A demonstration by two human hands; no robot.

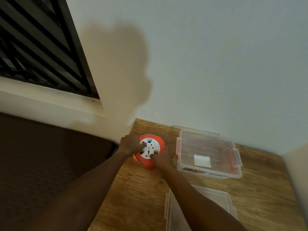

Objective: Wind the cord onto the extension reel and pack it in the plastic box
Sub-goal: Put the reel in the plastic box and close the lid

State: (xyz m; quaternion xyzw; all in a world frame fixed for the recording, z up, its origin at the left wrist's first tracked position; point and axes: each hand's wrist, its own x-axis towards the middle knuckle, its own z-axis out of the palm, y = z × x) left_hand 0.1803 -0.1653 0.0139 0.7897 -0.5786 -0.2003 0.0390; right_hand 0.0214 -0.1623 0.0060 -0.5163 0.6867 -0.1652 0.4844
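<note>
An orange extension reel (159,142) with a white socket face lies flat on the wooden table (136,184), near its far left corner. My left hand (130,145) grips the reel's left side, fingertips on the white face. My right hand (164,158) holds the reel's near right edge, fingers curled onto it. No loose cord shows. The clear plastic box (208,154) with orange latches stands open just right of the reel, holding only a white label on its bottom.
The clear box lid (216,200) lies on the table near me, partly under my right forearm. A white wall runs behind the table. Left of the table are a dark brown surface (41,155) and a barred window (36,47).
</note>
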